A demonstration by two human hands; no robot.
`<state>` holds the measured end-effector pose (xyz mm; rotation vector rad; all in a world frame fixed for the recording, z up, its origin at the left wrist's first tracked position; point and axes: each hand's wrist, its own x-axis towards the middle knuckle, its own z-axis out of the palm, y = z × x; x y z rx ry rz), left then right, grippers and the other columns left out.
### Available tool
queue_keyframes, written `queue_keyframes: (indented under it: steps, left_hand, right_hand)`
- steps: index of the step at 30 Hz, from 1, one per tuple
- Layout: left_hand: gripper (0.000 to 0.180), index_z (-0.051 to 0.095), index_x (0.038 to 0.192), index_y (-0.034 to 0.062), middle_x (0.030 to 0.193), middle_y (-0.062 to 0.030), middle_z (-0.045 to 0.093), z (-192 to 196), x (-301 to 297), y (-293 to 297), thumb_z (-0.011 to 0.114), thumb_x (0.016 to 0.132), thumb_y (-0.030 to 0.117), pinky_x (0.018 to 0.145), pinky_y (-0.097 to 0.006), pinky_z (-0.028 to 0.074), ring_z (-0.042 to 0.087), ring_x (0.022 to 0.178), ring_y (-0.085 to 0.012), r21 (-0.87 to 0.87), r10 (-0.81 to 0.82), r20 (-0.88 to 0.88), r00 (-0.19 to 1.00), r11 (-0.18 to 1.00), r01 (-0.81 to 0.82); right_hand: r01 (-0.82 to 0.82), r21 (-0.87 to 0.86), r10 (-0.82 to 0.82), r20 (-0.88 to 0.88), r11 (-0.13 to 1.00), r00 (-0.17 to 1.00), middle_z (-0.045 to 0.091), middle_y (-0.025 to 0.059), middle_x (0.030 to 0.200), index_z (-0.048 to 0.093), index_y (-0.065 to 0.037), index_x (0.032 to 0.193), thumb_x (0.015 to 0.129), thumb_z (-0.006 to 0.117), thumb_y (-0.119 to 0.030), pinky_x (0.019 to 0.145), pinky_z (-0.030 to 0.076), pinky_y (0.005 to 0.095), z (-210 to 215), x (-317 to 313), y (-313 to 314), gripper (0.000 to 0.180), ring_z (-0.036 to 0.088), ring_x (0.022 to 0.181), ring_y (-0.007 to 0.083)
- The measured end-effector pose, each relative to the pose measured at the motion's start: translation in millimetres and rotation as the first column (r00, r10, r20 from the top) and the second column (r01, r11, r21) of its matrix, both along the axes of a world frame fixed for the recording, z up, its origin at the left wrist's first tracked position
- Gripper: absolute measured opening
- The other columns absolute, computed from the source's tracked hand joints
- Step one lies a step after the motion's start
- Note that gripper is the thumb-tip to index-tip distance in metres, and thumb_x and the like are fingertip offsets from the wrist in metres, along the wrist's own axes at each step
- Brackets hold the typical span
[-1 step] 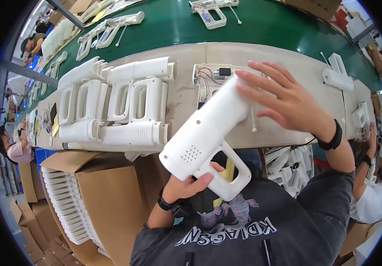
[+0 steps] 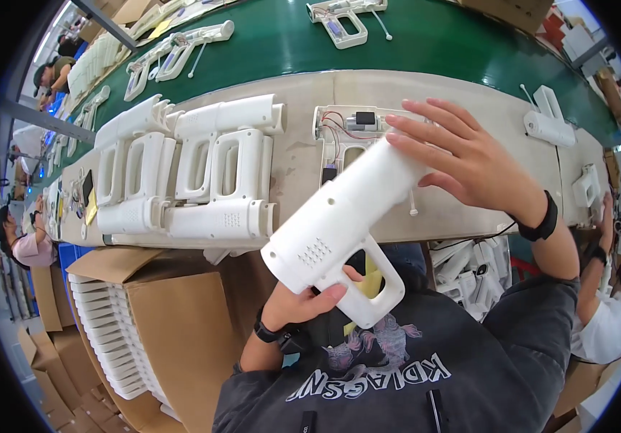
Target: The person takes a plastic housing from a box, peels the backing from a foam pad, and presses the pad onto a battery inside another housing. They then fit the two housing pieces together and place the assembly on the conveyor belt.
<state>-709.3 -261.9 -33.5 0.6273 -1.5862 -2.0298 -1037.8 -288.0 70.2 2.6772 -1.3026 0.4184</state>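
Note:
A white gun-shaped plastic housing with a loop handle and a small grille is tilted in front of my chest. My left hand grips it low down, beside the handle, with the thumb against its underside. At the upper right end of the housing, my right hand lies over the tip with fingers outstretched, not wrapped round it. Behind, partly hidden by the housing, an opened half shell on the table shows red wires and a black block.
Several assembled white housings stand in rows at left on the table. Half-built units lie on the green surface beyond. A cardboard box of stacked white parts is at lower left. More white parts fill a container at right.
The upper end of the housing has shifted slightly right, and my right hand has moved a little with it. My left hand keeps its grip.

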Motion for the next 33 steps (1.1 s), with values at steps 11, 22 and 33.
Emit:
queue_keyframes:
  steps: [11,22,33]
  left_hand:
    - [0.051,0.053,0.135,-0.0058,0.070,0.0042,0.054,-5.0,-2.4,-11.2,0.048,0.106,0.036,0.058,-0.017,0.035,0.047,0.063,-0.0018,0.228,0.221,-0.047,0.974,0.952,-0.205]
    - [0.029,0.059,0.128,-0.0029,0.093,0.0019,0.066,-7.4,-23.4,-2.1,0.050,0.104,0.012,0.065,-0.016,0.041,0.053,0.073,0.0006,0.224,0.094,0.024,0.995,0.970,-0.097]
    - [0.040,0.050,0.139,-0.0011,0.069,0.0090,0.052,5.9,-27.9,-15.0,0.055,0.102,0.011,0.057,-0.016,0.026,0.036,0.061,0.0019,0.009,0.474,0.147,0.868,0.877,-0.480]
  right_hand:
    - [0.192,0.292,-0.315,0.463,0.937,0.828,0.058,0.0169,0.137,0.051,-0.002,0.139,0.080,0.074,-0.002,0.106,0.043,0.0391,-40.0,-56.9,-13.4,0.064,0.056,0.124,0.0355]
    - [0.204,0.382,-0.353,0.376,0.901,0.857,0.057,0.0202,0.136,0.049,-0.003,0.141,0.083,0.072,-0.005,0.107,0.042,0.0411,-86.0,-70.2,-29.1,0.063,0.054,0.124,0.0381]
    - [0.167,0.362,-0.336,0.477,0.917,0.812,0.058,0.0180,0.137,0.051,-0.005,0.140,0.078,0.073,0.001,0.106,0.043,0.0404,-78.6,-73.5,-31.2,0.066,0.055,0.125,0.0368]
